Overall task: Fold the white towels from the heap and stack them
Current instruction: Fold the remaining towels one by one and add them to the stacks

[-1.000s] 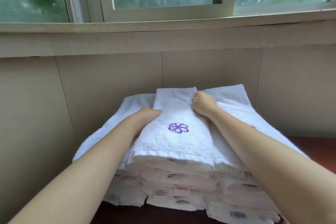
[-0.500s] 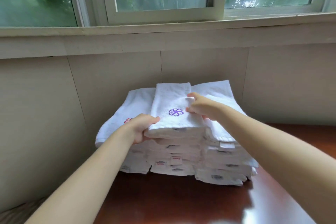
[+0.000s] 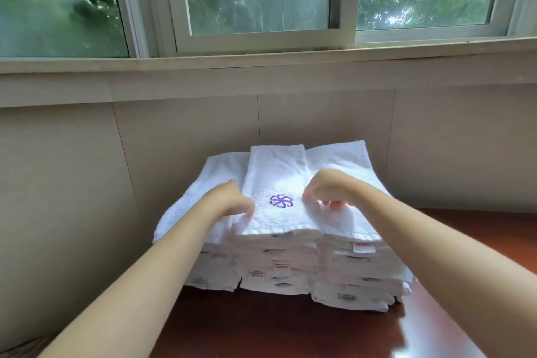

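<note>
Because the top towel (image 3: 276,180) must sit square on the stack (image 3: 290,264) on the tabletop (image 3: 261,328), the left hand (image 3: 229,200) curls its fingers against its left edge and the right hand (image 3: 328,187) arches curled fingers onto its right edge, probably nudging; whether either pinches, I cannot tell.

Bare on both sides, uncovered from the bottom corners of the frame up to the left hand (image 3: 232,200) just left of centre and the right hand (image 3: 325,187) just right of centre. Long, slender and smooth along the forearms, widest at the lower frame edge, narrowing toward the wrists. Softly blurred around the left fingers (image 3: 247,209). Backlit at the right fingers (image 3: 332,203), bright at the tips, in shadow under the palm.
</note>
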{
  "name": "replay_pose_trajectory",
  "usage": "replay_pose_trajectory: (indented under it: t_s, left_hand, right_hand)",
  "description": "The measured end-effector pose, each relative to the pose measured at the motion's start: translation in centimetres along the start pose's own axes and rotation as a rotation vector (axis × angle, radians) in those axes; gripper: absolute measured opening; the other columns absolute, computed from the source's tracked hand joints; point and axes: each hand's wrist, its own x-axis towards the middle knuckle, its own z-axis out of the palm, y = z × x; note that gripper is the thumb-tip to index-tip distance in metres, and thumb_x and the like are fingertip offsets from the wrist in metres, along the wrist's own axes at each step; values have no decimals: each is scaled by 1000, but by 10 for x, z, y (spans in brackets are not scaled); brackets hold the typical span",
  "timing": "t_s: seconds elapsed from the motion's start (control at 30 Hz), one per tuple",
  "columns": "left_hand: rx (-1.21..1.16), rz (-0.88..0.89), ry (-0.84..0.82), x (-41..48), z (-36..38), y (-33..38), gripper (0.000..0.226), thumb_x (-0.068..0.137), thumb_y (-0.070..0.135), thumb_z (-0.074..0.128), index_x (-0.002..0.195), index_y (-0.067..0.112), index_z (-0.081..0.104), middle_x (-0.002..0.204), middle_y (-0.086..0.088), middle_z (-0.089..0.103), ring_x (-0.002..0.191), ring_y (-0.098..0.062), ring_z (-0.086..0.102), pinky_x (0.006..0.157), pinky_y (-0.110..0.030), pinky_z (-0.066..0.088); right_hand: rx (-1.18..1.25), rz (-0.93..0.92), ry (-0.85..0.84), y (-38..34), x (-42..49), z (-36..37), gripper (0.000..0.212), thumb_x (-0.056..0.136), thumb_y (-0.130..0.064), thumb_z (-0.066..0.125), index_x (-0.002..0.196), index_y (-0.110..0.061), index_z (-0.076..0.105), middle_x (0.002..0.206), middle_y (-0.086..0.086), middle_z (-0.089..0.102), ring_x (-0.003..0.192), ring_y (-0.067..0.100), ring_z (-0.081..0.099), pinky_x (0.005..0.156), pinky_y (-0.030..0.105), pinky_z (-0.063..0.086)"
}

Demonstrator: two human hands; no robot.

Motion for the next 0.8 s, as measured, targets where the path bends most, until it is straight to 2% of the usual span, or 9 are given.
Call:
replay_pose_trajectory:
  t_s: [0.07,0.1,0.17,0.23,0.3,0.4,0.57,0.67,0.8]
  left_hand:
    - [25,196,202,12,10,9,63,91,40,52,147,20,31,144,-7,37,120,-25,50,97,-35,43]
    - [-3,275,237,18,17,13,59,95,43,46,148,21,29,151,-6,29,131,-25,41,105,-37,37]
    - [37,349,171,31,34,18,56,100,43,34,151,21,23,159,-4,16,145,-21,20,116,-40,21]
    - [86,341,47,41,52,14,56,103,41,24,153,22,12,161,-1,3,148,-18,4,119,-44,11]
    - [50,314,6,48,61,7,55,103,42,19,154,25,6,161,3,-3,148,-16,-3,119,-45,6]
    - [46,324,-21,53,58,4,56,102,43,18,154,26,4,161,4,-4,148,-15,-6,120,-42,3]
    - [71,343,-32,54,54,5,57,103,44,20,154,24,4,161,2,-3,148,-16,-5,121,-40,2]
    - [87,346,26,49,57,5,56,103,44,20,154,25,7,161,3,0,148,-14,-2,120,-44,7]
    - [67,355,65,36,53,6,55,103,41,23,153,22,13,161,2,9,148,-15,6,120,-43,11]
  right_hand:
    - [3,-36,302,3,12,8,29,94,-28,49,97,-5,66,89,11,64,80,28,59,62,24,45]
    - [34,-65,348,2,18,16,32,96,-29,45,105,-6,65,104,14,65,95,30,59,74,30,47]
    - [2,-131,201,-2,28,34,42,100,-34,35,129,-8,51,134,16,52,122,30,49,99,39,39]
    - [-75,-146,34,-2,35,52,51,102,-38,22,143,-10,32,151,11,35,137,25,35,114,46,18]
    - [-86,-138,10,2,40,58,55,102,-41,17,148,-11,22,156,8,25,142,23,27,116,48,7]
    - [-77,-145,-44,3,41,51,57,102,-43,17,150,-12,19,157,8,22,144,23,22,116,48,5]
    - [-38,-217,-44,9,35,45,53,102,-42,21,144,-12,31,152,8,34,140,23,31,114,46,9]
    - [-50,-258,67,11,27,49,42,102,-38,24,124,-11,47,136,10,52,124,24,47,111,44,19]
    - [-74,-304,141,15,13,49,26,103,-34,27,93,-15,42,115,11,59,104,24,53,97,38,32]
